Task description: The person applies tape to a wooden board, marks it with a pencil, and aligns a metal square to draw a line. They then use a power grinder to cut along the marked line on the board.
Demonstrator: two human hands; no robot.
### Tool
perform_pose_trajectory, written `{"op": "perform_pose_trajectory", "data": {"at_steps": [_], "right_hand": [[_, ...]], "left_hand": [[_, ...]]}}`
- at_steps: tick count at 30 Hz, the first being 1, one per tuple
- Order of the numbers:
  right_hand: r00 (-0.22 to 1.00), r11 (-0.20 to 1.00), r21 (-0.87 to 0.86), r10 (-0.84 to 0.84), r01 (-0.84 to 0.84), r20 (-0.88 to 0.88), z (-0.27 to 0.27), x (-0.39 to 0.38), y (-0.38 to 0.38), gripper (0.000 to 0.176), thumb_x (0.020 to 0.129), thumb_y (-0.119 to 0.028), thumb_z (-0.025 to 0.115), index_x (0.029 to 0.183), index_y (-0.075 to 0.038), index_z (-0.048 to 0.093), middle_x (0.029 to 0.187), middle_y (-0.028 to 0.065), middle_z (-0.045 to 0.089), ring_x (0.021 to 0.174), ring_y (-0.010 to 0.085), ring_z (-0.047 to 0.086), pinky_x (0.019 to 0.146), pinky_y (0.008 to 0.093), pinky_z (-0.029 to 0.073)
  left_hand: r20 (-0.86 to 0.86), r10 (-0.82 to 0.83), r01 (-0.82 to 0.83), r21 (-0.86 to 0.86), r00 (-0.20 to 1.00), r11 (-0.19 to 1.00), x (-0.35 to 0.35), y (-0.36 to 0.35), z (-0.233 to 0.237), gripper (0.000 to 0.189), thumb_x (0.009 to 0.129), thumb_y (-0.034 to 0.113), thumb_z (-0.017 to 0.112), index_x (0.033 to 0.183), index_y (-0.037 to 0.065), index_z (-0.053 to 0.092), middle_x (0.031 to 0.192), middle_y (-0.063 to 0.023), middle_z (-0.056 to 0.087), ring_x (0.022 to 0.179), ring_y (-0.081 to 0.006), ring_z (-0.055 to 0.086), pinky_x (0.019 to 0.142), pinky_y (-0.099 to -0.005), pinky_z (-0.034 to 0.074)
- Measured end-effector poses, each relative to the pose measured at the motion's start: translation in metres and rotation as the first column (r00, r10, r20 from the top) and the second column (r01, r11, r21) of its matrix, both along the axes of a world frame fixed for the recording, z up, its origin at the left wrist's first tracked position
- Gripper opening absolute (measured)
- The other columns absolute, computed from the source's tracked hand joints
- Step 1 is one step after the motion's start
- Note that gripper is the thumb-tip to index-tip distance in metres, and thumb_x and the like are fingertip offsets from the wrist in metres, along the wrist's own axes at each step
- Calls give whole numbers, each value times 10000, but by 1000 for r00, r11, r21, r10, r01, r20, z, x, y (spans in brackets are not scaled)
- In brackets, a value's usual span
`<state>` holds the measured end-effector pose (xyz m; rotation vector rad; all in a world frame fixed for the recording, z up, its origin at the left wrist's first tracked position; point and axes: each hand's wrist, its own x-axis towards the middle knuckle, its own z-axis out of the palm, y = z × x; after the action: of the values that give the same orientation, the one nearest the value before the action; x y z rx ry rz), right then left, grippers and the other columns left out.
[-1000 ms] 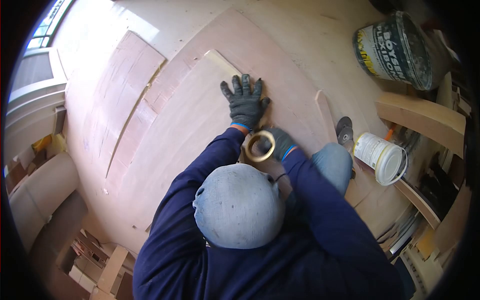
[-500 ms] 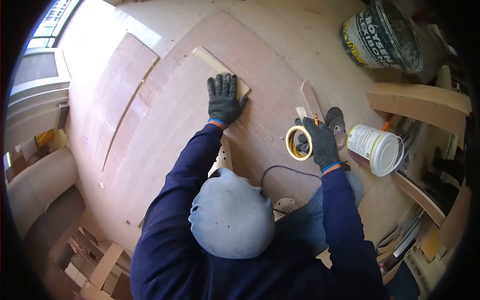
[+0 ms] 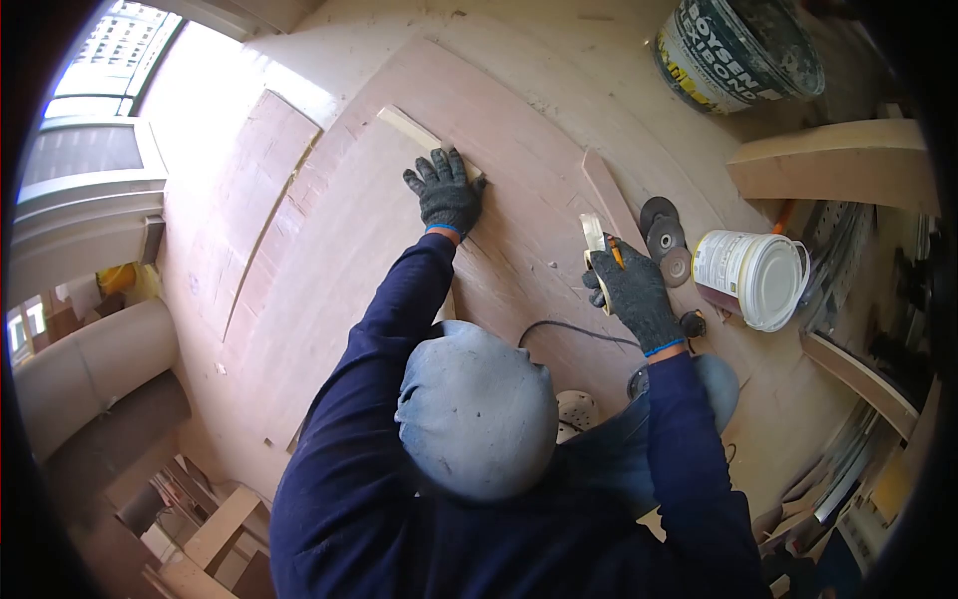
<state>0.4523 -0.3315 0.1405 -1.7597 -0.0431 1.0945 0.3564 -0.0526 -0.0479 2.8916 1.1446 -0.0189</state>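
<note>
My left hand (image 3: 448,192), in a dark knit glove, lies with spread fingers at the lower right end of a pale flat strip (image 3: 409,128) on the curved plywood sheet (image 3: 349,230). Out to the right, my gloved right hand (image 3: 635,299) grips a roll of masking tape (image 3: 602,285), now turned nearly edge-on and mostly hidden by the fingers. A light tape end (image 3: 593,233) sticks up beyond the knuckles. An orange pencil (image 3: 616,254) is tucked between the fingers of the same hand.
Sanding discs (image 3: 664,235) and a narrow wooden piece (image 3: 611,190) lie beyond my right hand. A white lidded pail (image 3: 743,275) and a large Boysen bucket (image 3: 733,60) stand to the right. A dark cord (image 3: 569,325) crosses the work surface near my knee (image 3: 479,409).
The tape roll has turned from face-on to nearly edge-on in my right hand. My left hand's fingers have spread wider on the strip. The whole view has shifted slightly.
</note>
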Motion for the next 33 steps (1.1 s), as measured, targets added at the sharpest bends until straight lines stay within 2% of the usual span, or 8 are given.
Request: {"op": "perform_pose_trajectory", "data": {"at_steps": [3,6,9,17,22,25,30,33], "right_hand": [[986,991,-43,134,-130,97,-34,3,-18,427,965,-239,618,1327,-18,572,812,115,675,651,184,643,595,322,530],[631,905,-259,422,-339,651,-75,-2,-32,490,923,-196,585,1406,-147,526,1056,258,662,976,447,640,811,522,515],[647,643,-626,712,-442,275,-68,-2,-23,493,919,-205,566,1410,-231,526,1068,240,669,968,408,659,830,505,517],[380,609,-710,787,-354,485,-109,-7,-10,487,853,-145,596,1326,-259,612,876,167,698,802,354,686,737,467,519],[237,820,-541,572,-187,785,-125,5,-7,390,822,-89,616,1181,-212,704,799,123,682,741,339,661,704,477,497],[386,878,-423,478,-222,789,-99,16,10,402,837,-57,611,1212,-184,682,866,154,695,807,347,674,728,453,523],[350,834,-548,534,-67,770,-88,43,24,419,810,-44,624,1202,-179,689,867,126,697,832,326,674,748,462,517],[457,818,-574,525,-38,718,-113,57,9,398,808,-47,630,1171,-192,706,969,124,695,889,327,668,785,465,518]], "left_hand": [[-42,-44,41,-56,998,998,-13,2,3,785,928,519,519,1520,38,330,1577,-216,313,1468,-470,221,1166,-670,80],[-62,-105,98,-114,993,989,-40,7,9,822,886,475,577,1537,57,298,1598,-177,290,1503,-367,200,1204,-589,96],[-98,-114,96,-168,989,981,-69,-1,26,840,882,493,585,1542,65,289,1608,-168,273,1502,-376,200,1200,-596,100],[-53,-196,182,-206,979,961,-47,12,25,783,951,565,488,1532,67,320,1598,-182,288,1497,-380,201,1199,-571,125],[-126,-72,45,-209,989,977,1,78,24,830,957,631,416,1544,60,281,1608,-191,265,1501,-383,196,1192,-592,120],[-94,67,-84,-189,993,978,19,137,-3,875,937,666,413,1569,85,242,1632,-127,247,1505,-337,213,1191,-590,118],[-164,145,-174,-180,976,968,45,182,5,918,896,662,491,1568,88,246,1617,-158,273,1492,-332,253,1181,-566,201],[-133,151,-193,-416,980,889,47,208,13,896,873,600,584,1530,58,307,1431,-221,521,1296,-392,523,1061,-446,434]]}}
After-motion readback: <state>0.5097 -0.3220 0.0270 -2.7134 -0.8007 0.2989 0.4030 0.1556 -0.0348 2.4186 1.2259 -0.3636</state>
